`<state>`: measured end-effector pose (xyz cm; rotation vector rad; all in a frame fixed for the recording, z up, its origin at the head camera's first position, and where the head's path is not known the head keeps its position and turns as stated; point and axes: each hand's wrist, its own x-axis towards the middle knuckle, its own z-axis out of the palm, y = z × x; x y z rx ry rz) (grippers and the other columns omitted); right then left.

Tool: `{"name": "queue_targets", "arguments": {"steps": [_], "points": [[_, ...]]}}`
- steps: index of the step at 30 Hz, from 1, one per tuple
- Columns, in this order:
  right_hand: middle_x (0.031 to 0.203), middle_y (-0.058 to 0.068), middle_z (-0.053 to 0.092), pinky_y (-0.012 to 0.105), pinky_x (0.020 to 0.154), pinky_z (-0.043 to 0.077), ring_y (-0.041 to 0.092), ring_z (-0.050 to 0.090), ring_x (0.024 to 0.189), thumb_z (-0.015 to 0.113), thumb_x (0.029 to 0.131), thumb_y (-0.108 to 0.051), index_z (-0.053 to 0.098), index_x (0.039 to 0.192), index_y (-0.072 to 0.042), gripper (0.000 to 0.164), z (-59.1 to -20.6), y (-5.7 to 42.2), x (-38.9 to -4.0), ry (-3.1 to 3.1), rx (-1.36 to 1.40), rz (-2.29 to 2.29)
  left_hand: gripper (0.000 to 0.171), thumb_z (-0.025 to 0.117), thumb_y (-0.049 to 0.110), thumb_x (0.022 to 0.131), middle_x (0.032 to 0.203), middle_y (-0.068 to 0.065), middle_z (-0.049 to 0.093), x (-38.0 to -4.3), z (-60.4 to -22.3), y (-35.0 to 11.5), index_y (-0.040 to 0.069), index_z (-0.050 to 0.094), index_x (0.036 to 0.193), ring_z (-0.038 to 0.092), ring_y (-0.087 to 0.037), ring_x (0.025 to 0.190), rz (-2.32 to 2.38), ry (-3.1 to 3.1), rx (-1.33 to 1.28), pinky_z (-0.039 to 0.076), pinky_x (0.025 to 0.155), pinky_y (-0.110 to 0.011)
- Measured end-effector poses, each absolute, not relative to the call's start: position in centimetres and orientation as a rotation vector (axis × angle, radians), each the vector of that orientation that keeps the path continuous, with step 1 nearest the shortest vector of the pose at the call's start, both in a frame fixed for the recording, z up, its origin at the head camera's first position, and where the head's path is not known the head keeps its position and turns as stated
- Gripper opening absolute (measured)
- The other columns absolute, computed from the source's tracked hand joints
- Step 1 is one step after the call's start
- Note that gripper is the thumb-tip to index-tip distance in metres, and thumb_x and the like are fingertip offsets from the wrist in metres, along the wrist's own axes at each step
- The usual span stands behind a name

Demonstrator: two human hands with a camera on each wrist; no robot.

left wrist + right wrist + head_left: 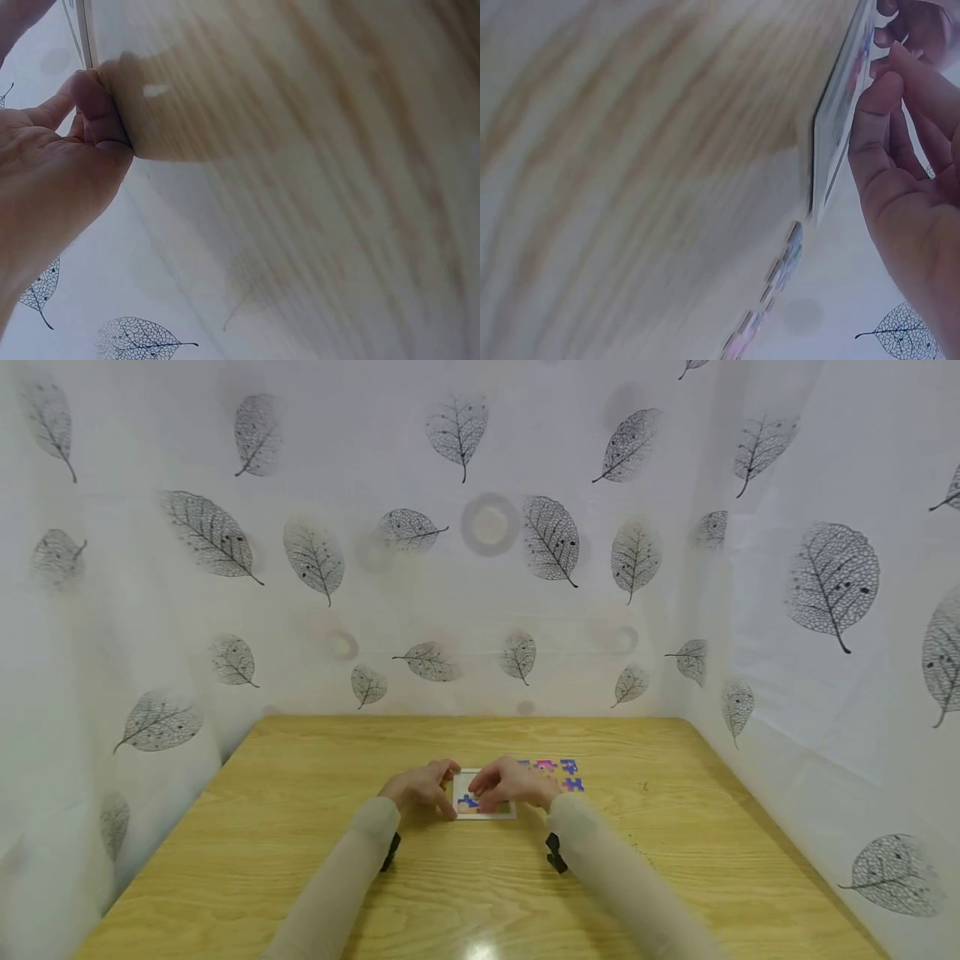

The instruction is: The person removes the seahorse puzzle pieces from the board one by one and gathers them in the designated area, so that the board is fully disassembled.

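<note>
A white-rimmed puzzle tray [484, 816] lies on the table in the head view, with puzzle pieces showing in its near half, among them a blue one [468, 800]. My left hand [422, 787] grips the tray's left side, thumb by the near corner and fingers by the far one. Over the tray, my right hand [517, 782] has its fingers bent down. In the right wrist view the thumb and index fingertips [880, 91] come together above the tray's surface; whether a piece sits between them I cannot tell. The right hand hides part of the tray.
Several loose pink and blue puzzle pieces [570, 767] lie just beyond and right of the tray, partly behind my right hand. The wooden table [300, 827] is bordered at the back and sides by a white curtain [480, 602] with leaf prints.
</note>
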<state>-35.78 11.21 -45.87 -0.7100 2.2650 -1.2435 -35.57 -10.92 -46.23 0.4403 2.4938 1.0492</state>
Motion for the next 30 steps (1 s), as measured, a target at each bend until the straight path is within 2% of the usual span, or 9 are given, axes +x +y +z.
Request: {"name": "queue_targets", "arguments": {"steps": [7,13,21,30], "points": [[0.097,0.015,0.072,0.027,0.066,0.056,0.011,0.063,0.075,0.071,0.083,0.005,0.070,0.110,0.003,0.027,-45.86,10.43,-35.45,2.324,-0.738,-1.184,0.079,0.087,0.009,0.067,0.127,-0.012,0.048,-35.57,-46.33,-10.92,0.008,0.047,0.134,0.047,-0.025,0.114,1.045,2.489,0.444,0.036,0.108,-0.048],[0.101,0.013,0.071,0.024,0.070,0.054,0.012,0.061,0.082,0.072,0.083,0.002,0.070,0.111,0.000,0.028,-45.88,10.18,-35.49,2.343,-0.736,-1.142,0.077,0.086,0.009,0.069,0.130,-0.014,0.048,-35.61,-46.32,-10.97,0.007,0.046,0.135,0.046,-0.026,0.115,1.076,2.469,0.433,0.036,0.108,-0.048],[0.105,0.007,0.069,0.027,0.072,0.055,0.013,0.060,0.086,0.073,0.083,0.001,0.068,0.117,-0.002,0.034,-46.12,10.17,-35.52,2.343,-0.726,-1.088,0.078,0.086,0.006,0.069,0.135,-0.015,0.046,-35.29,-46.18,-10.92,0.007,0.046,0.136,0.046,-0.029,0.120,1.111,2.441,0.415,0.034,0.110,-0.049],[0.101,0.005,0.068,0.027,0.076,0.052,0.014,0.058,0.087,0.074,0.083,-0.002,0.068,0.118,-0.004,0.036,-45.82,10.14,-35.35,2.388,-0.759,-1.020,0.079,0.086,0.006,0.069,0.132,-0.014,0.047,-35.34,-46.17,-10.88,0.007,0.045,0.137,0.044,-0.027,0.118,1.107,2.450,0.403,0.033,0.111,-0.050]]}}
